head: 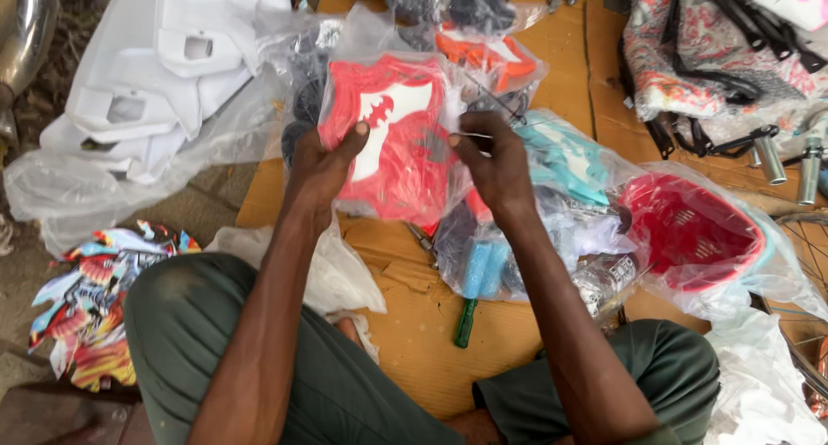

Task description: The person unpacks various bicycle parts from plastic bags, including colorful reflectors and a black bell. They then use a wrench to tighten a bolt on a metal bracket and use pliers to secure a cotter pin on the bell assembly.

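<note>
1. Head view, the hands: the person sits on the ground with a clear plastic bag (392, 134) lifted in front of them. The left hand (323, 165) grips the bag's left edge, thumb on top. The right hand (492, 165) pinches the bag's right side, fingers closed on the film near a thin dark rod or wire (496, 100) that sticks up behind it.

2. Head view, the held thing: inside the bag sits a red shield-shaped plate (388, 139) with a white centre and a red bat figure. It is held just above the cardboard sheet (414, 333), tilted toward the camera.

3. Head view, surroundings: right of the hands lie a teal part in plastic (565, 156) and a bagged red basket (690, 229). A green-handled tool (466, 322) rests on the cardboard between the knees. White moulded panels (147, 83) are piled at upper left, printed colourful stickers (86, 307) at lower left.

4. Doing it well, as I judge it: keep the left grip firm on the plate through the film, so the right pinch can work the thin plastic without the plate sliding. Watch that the rod does not snag the bag.
</note>
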